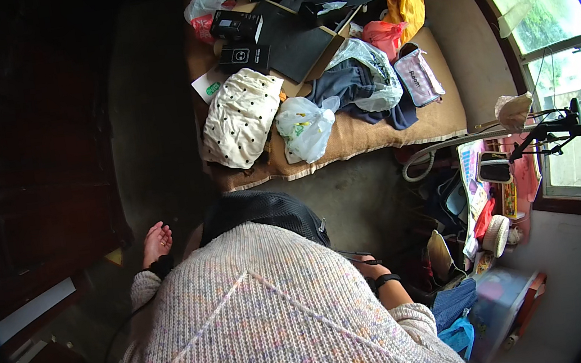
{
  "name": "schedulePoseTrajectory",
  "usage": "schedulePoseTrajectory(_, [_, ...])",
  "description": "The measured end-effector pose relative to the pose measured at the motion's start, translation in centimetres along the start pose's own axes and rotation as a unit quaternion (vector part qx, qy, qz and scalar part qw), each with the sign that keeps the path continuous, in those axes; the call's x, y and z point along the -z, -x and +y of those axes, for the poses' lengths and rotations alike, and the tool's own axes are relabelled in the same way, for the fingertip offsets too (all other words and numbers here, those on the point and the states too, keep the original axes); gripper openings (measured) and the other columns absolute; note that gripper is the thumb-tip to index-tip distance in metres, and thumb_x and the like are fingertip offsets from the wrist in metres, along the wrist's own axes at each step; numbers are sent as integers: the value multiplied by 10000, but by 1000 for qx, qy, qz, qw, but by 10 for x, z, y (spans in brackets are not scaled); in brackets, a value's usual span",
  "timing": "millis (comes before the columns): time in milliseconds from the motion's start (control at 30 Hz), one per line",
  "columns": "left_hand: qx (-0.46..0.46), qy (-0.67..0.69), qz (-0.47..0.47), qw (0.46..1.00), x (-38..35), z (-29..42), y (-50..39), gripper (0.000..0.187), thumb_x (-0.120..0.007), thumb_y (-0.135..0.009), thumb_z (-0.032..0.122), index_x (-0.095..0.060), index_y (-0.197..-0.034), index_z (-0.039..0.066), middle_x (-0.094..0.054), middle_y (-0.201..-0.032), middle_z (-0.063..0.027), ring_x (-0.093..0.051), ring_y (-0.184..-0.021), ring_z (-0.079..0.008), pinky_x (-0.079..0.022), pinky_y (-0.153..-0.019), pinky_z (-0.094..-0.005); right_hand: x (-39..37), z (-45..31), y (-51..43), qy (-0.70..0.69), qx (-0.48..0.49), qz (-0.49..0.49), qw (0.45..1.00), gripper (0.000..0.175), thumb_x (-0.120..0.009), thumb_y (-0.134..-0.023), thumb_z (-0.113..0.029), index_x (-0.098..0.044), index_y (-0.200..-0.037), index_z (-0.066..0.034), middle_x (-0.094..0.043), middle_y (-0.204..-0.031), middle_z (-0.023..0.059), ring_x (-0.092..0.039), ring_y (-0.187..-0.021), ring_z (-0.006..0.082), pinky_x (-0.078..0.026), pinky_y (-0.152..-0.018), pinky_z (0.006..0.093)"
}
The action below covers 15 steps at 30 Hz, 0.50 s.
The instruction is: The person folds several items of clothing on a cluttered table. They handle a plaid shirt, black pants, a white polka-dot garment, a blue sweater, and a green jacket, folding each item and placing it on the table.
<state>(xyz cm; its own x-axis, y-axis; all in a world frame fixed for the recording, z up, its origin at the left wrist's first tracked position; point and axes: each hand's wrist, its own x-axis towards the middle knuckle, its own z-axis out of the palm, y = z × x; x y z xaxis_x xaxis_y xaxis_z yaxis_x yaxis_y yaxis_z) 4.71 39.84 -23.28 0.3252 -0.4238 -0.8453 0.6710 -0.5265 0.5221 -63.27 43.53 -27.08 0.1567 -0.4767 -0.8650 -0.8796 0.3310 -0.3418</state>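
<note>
My left hand (157, 243) hangs at my left side with loosely curled fingers and nothing in it; a black band circles the wrist. At my right side, my right hand (369, 265) is mostly hidden by my knitted sweater (264, 321). Thin black cords (356, 254) cross over that hand, and I cannot tell whether it grips them. Before me stands a bed with a brown woven cover (372, 136). On its near part lie a white polka-dot cloth (244, 122), a knotted white plastic bag (308, 127) and dark blue clothing (341, 85).
Several black product boxes (245, 58) and an opened black carton (295, 39) lie farther back on the bed, near a pink pouch (419, 78). To the right are a cluttered desk (525, 169), a phone-holder arm (551, 130) and a plastic bin (502, 308). Dark wooden furniture (37, 158) stands left.
</note>
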Motion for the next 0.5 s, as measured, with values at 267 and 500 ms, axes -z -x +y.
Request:
schedulePoseTrajectory(267, [-90, 46, -108, 989, -83, 74, 24, 235, -522, -901, 179, -550, -1130, 132, -590, -1001, -19, -552, -871, -100, -446, -772, -242, 175, -101, -42, 75, 153, 297, 939, 109, -585, -788, -141, -586, -848, -51, -605, -805, 122, -584, -736, 275, -473, -635, 368])
schedulePoseTrajectory(500, [-471, -286, -224, 804, -264, 129, 96, 399, -546, -895, 177, -469, -1270, 66, -550, -1211, -71, -473, -1164, -173, -385, -953, -300, 281, -339, 21, -7, 364, 572, 735, 452, -667, -774, -165, -510, -1190, -88, -465, -1253, 163, -459, -1141, 343, -407, -943, 385])
